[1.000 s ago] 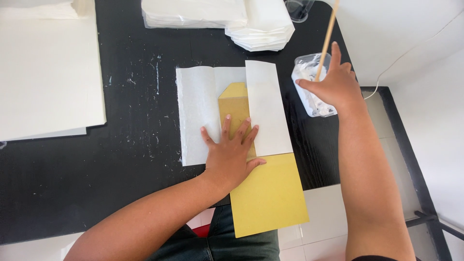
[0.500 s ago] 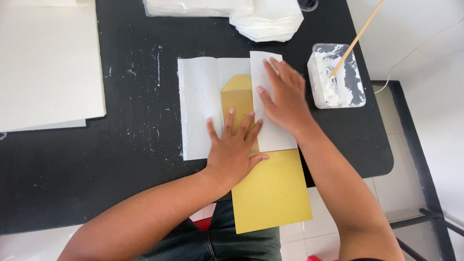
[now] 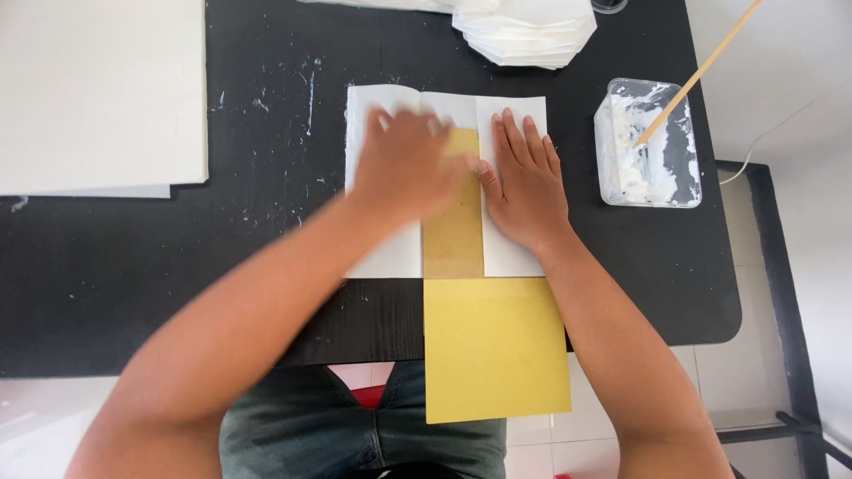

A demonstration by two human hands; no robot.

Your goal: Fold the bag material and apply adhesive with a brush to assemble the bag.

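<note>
- Your left hand [image 3: 404,168] has slid up from the lower edge of the white sheet [image 3: 382,253] onto its left fold, and it is blurred.
- Your right hand [image 3: 524,182] left the paste tub [image 3: 652,146] a second ago; it now lies flat on the right fold of the white sheet, a little lower than half a second ago.
- More of the yellow strip [image 3: 454,235] shows between the two folds, since your left hand no longer covers it.
</note>
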